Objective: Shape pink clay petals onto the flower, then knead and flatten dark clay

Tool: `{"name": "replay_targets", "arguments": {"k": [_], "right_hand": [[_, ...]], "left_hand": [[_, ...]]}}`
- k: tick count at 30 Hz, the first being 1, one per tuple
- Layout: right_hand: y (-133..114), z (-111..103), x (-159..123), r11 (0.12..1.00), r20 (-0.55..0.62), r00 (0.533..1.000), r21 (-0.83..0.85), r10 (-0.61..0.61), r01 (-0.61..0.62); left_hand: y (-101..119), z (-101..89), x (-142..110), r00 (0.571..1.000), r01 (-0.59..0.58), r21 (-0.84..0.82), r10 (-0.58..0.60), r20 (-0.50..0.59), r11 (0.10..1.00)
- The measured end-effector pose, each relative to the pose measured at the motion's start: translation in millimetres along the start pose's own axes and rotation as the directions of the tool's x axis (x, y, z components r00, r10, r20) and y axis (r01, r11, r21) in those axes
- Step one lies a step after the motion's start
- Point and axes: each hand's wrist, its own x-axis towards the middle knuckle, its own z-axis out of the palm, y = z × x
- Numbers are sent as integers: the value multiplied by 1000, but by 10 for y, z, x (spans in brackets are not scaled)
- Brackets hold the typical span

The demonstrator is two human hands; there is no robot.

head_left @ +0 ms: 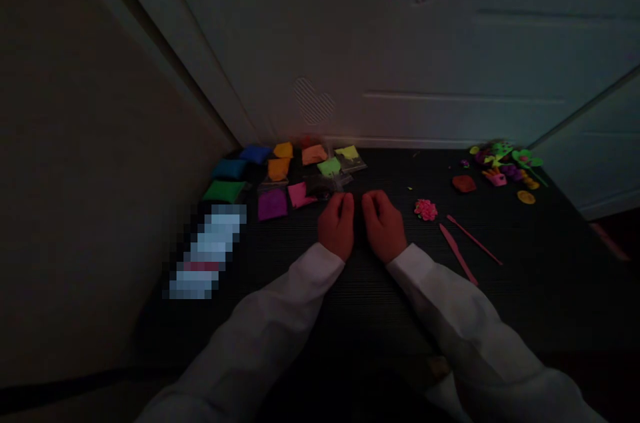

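My left hand (337,224) is curled into a fist over the dark table, thumb side up. Close to its right, with a narrow gap between, my right hand (383,224) is a fist too. No object shows in either hand. Just behind the left hand lie bags of coloured modelling clay, among them a pink bag (301,195) and a purple bag (273,204). To the right of my right hand sits a small pink ruffled clay flower (426,210). A pink plastic knife (457,253) and a thin pink modelling tool (474,239) lie beyond it.
More clay bags, such as a green bag (224,192) and a blue bag (255,154), sit at the back left. A pixelated bright screen (207,253) lies at left. Small clay figures (500,163) and a red clay lump (464,183) are at the back right. A panelled surface (450,116) rises behind.
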Motion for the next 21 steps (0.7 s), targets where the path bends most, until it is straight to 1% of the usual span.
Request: {"name": "replay_targets", "arguments": {"k": [8, 15, 21], "right_hand": [[7, 42, 44, 1000, -49, 998, 6, 29, -29], [1, 61, 85, 999, -92, 995, -15, 31, -32], [15, 53, 109, 1000, -123, 992, -7, 14, -15]], "left_hand": [[10, 50, -9, 999, -34, 18, 34, -18, 999], [-3, 80, 19, 999, -19, 24, 20, -43, 1000], [-16, 75, 41, 1000, 0, 12, 0, 4, 1000]]}}
